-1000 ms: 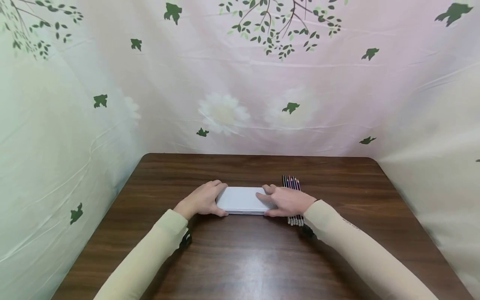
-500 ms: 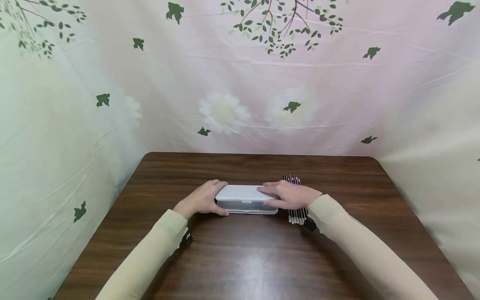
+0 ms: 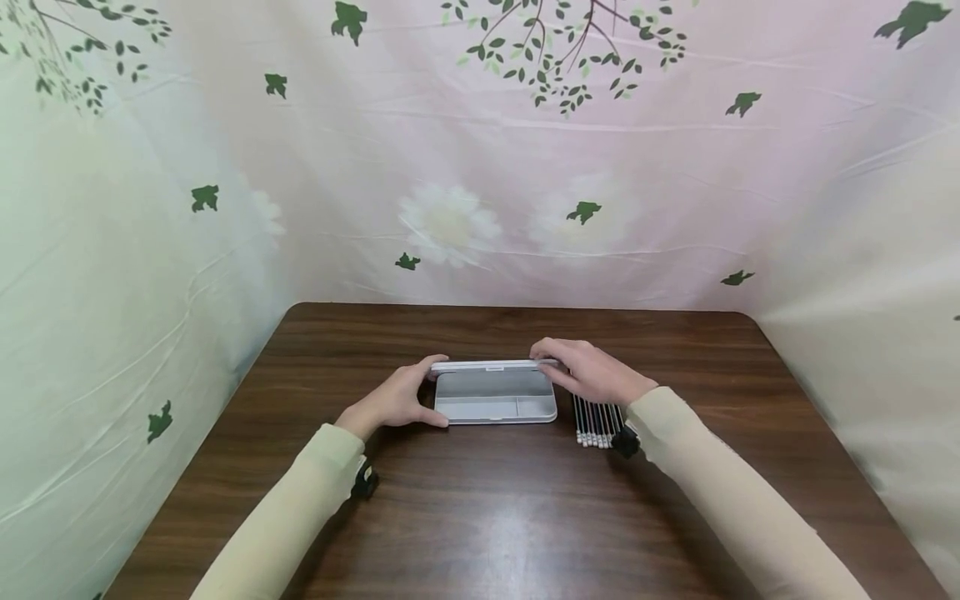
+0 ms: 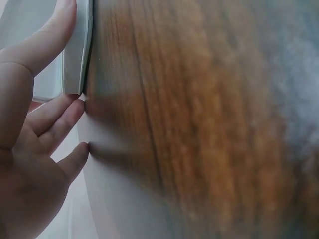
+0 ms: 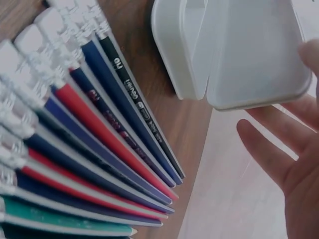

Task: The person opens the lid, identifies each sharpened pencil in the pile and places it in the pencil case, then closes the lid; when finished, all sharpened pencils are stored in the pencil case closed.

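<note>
A white pencil case (image 3: 474, 410) lies on the table with its lid (image 3: 491, 366) raised upright along the back. Its inside shows a divider and nothing stored in it. My left hand (image 3: 392, 400) holds the left end, thumb at the front edge and fingers round the end and back. In the left wrist view the thumb (image 4: 55, 30) lies along the case's front side. My right hand (image 3: 594, 371) pinches the lid's right end, with fingers behind it in the right wrist view. Pencils (image 5: 99, 104) with white eraser ends lie just right of the case.
The pencils (image 3: 596, 423) form a row partly under my right wrist, in several colours. A brown wood-grain table (image 3: 480, 500) carries everything. Behind it hangs a pale curtain (image 3: 495, 167) with leaf and flower prints. A small black device (image 3: 365, 481) sits on the left wrist.
The lid has swung up and back from closed, showing the inside of the case. My right hand has risen with it, while the left stays at the left end.
</note>
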`<act>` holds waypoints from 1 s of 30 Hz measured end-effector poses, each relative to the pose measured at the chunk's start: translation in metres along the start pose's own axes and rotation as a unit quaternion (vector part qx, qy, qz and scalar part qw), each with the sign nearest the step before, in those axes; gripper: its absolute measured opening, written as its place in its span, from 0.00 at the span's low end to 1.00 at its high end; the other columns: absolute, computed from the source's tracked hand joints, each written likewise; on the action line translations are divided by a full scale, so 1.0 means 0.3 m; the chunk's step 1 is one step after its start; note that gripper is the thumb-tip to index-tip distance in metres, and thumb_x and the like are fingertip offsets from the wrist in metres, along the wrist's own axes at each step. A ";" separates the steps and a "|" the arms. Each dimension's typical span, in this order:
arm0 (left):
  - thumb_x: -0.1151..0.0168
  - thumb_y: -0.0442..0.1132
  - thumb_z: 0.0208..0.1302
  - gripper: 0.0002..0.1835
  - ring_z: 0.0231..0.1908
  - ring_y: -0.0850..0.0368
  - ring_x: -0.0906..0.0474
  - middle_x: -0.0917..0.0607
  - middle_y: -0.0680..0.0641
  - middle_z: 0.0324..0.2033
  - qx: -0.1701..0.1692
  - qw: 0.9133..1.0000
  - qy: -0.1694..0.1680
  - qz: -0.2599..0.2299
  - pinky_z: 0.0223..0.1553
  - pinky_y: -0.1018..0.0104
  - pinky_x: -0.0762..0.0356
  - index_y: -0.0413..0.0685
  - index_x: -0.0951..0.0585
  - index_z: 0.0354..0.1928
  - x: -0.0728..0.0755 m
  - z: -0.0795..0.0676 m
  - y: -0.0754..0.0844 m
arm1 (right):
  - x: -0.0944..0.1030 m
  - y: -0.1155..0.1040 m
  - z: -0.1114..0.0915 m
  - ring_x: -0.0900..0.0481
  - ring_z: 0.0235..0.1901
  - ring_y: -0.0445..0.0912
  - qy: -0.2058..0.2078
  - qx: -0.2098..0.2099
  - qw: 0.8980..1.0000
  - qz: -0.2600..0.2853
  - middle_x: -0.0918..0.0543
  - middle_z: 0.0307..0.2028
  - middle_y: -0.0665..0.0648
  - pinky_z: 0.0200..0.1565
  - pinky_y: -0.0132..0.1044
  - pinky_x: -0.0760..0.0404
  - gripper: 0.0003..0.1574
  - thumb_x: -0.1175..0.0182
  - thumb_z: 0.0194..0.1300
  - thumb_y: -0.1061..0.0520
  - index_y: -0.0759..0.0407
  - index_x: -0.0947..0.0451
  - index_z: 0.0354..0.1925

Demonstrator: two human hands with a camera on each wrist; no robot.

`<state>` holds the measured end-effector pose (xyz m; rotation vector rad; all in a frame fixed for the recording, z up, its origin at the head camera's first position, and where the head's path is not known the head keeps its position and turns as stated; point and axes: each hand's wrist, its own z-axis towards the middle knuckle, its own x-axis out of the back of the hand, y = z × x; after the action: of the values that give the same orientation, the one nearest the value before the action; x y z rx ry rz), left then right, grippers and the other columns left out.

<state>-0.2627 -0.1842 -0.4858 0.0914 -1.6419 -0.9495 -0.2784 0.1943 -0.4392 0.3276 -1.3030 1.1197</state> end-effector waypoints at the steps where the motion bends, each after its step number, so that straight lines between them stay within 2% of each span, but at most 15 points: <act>1: 0.13 0.53 0.47 0.58 0.60 0.51 0.21 0.16 0.47 0.57 -0.001 1.000 0.002 -0.003 0.67 0.49 0.28 0.47 0.36 0.77 -0.001 0.001 -0.002 | -0.001 0.001 0.002 0.17 0.47 0.39 0.011 0.006 1.000 0.001 0.15 0.51 0.47 0.52 0.42 0.16 0.12 0.42 0.80 0.58 0.51 0.23 0.58; 4: 0.12 0.53 0.46 0.56 0.59 0.52 0.20 0.15 0.48 0.55 0.003 1.000 0.013 -0.006 0.67 0.49 0.27 0.48 0.34 0.74 -0.003 0.001 -0.004 | -0.004 0.007 0.006 0.16 0.49 0.42 0.035 0.004 0.999 -0.002 0.15 0.52 0.50 0.53 0.44 0.16 0.13 0.42 0.79 0.61 0.53 0.22 0.58; 8: 0.11 0.52 0.45 0.56 0.60 0.51 0.21 0.15 0.48 0.56 0.012 1.000 0.017 -0.014 0.68 0.48 0.29 0.48 0.36 0.72 -0.005 -0.001 -0.001 | -0.007 0.015 0.009 0.14 0.49 0.47 0.044 -0.018 0.999 0.003 0.14 0.54 0.56 0.53 0.46 0.16 0.14 0.44 0.80 0.62 0.55 0.22 0.60; 11: 0.11 0.51 0.46 0.58 0.63 0.51 0.22 0.14 0.48 0.58 0.018 1.000 0.013 -0.022 0.71 0.48 0.32 0.48 0.38 0.75 -0.005 -0.002 0.000 | -0.010 0.021 0.016 0.14 0.48 0.51 0.048 -0.030 0.998 0.003 0.14 0.56 0.57 0.52 0.47 0.15 0.15 0.48 0.82 0.63 0.57 0.23 0.61; 15: 0.12 0.52 0.47 0.63 0.66 0.51 0.24 0.15 0.48 0.62 0.020 0.999 0.009 -0.024 0.73 0.47 0.35 0.45 0.43 0.79 -0.004 -0.005 0.000 | -0.014 0.031 0.028 0.14 0.48 0.50 0.063 -0.050 0.997 -0.012 0.15 0.57 0.57 0.52 0.48 0.15 0.17 0.48 0.82 0.63 0.56 0.25 0.63; 20: 0.13 0.53 0.48 0.67 0.69 0.50 0.26 0.16 0.47 0.63 0.024 1.000 0.005 -0.015 0.74 0.48 0.37 0.42 0.47 0.82 -0.002 -0.004 0.001 | -0.019 0.041 0.043 0.16 0.53 0.51 0.077 -0.096 0.991 -0.044 0.17 0.59 0.60 0.54 0.51 0.16 0.21 0.48 0.81 0.61 0.56 0.25 0.68; 25: 0.13 0.55 0.49 0.66 0.69 0.50 0.26 0.16 0.49 0.64 0.027 1.000 -0.001 -0.001 0.74 0.48 0.36 0.43 0.46 0.83 -0.001 -0.006 0.005 | -0.036 0.049 0.051 0.17 0.56 0.55 0.049 -0.157 0.983 -0.085 0.22 0.64 0.63 0.48 0.51 0.14 0.28 0.48 0.81 0.60 0.55 0.31 0.76; 30: 0.14 0.55 0.49 0.64 0.70 0.51 0.28 0.17 0.50 0.65 0.030 1.000 -0.001 -0.003 0.75 0.48 0.37 0.49 0.43 0.83 -0.002 -0.007 0.008 | -0.063 0.056 0.047 0.19 0.61 0.61 0.008 -0.172 0.975 -0.141 0.28 0.70 0.69 0.50 0.52 0.14 0.33 0.46 0.80 0.61 0.66 0.37 0.77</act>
<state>-0.2598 -0.1833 -0.4848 0.1356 -1.6720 -0.9051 -0.2976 0.1831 -0.4577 0.2352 -1.3609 0.6435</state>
